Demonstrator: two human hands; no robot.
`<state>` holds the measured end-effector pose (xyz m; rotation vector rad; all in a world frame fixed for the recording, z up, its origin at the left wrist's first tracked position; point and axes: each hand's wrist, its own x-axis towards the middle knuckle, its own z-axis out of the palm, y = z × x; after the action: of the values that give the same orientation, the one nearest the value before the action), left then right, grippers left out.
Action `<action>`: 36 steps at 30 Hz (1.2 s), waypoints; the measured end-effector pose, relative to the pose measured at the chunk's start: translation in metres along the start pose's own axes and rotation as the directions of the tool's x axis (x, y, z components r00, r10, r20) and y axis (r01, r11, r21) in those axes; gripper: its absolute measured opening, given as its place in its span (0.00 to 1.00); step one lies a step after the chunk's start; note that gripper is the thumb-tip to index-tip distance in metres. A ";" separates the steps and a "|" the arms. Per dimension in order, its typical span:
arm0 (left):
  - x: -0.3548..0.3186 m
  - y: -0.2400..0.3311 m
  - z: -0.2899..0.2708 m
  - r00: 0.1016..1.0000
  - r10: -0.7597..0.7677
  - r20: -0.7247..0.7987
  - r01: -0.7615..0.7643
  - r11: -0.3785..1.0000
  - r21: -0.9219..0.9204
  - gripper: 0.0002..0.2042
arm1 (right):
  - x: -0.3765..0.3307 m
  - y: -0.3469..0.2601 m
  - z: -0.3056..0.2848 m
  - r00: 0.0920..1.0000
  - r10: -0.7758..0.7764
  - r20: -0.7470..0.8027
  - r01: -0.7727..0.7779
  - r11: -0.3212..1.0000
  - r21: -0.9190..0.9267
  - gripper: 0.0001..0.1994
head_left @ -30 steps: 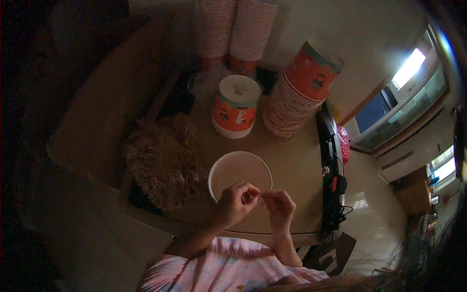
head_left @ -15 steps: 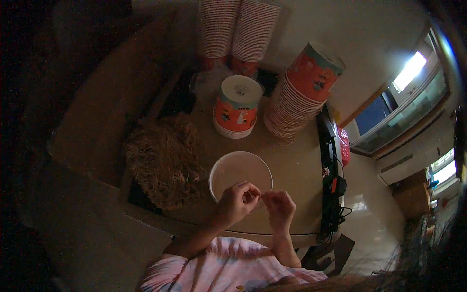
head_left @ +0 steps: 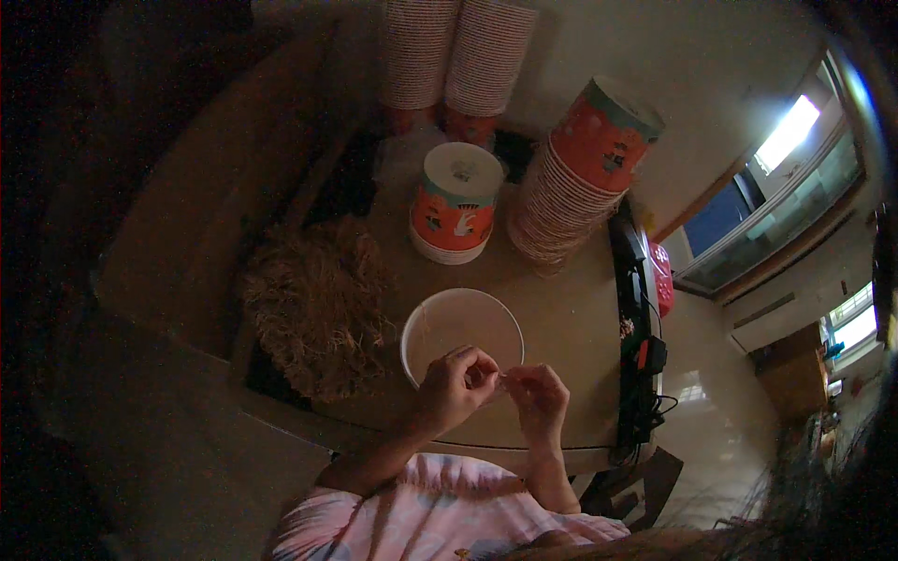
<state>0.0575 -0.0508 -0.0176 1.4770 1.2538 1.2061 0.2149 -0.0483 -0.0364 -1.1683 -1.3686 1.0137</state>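
Observation:
My left hand [head_left: 458,381] is closed in a pinch over the near rim of an open white paper tub [head_left: 426,311]. Close beside it, my right hand [head_left: 540,393] also pinches, its fingertips almost meeting the left ones. Whatever lies between the fingertips is too small and dark to make out. A thin strand or two seems to lie inside the tub, near its left wall. Left of the tub rests a large tangled bundle of brown, stringy fibres [head_left: 318,313].
Behind the tub, an upside-down orange and green paper tub [head_left: 456,220] stands on the table [head_left: 571,346]. A leaning stack of tubs [head_left: 585,182] is at right, two tall stacks [head_left: 491,61] at the back. Black cables [head_left: 641,402] run along the right edge.
Both hands stay at almost the same spot, still pinching close together. Nothing else has visibly moved apart from a slight shift of the view.

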 end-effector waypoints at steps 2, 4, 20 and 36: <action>-0.001 0.003 0.000 1.000 0.003 -0.010 -0.003 1.000 0.006 0.04 | 0.001 -0.004 0.001 1.000 -0.008 -0.009 0.008 0.999 -0.044 0.06; 0.000 0.004 -0.001 1.000 0.009 -0.015 -0.009 1.000 0.010 0.04 | 0.001 -0.008 0.003 0.998 -0.069 0.010 0.070 0.993 -0.097 0.10; -0.002 0.002 0.001 1.000 -0.021 0.006 0.021 0.996 -0.082 0.05 | -0.004 -0.007 0.018 0.947 -0.293 -0.132 0.289 0.956 -0.052 0.14; 0.000 0.000 -0.006 0.997 -0.046 -0.068 0.034 0.987 -0.156 0.06 | -0.001 -0.018 0.012 0.995 -0.100 0.017 0.101 0.969 -0.224 0.03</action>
<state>0.0514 -0.0506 -0.0162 1.3007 1.2030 1.3090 0.2006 -0.0524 -0.0205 -1.2477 -1.5611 0.8060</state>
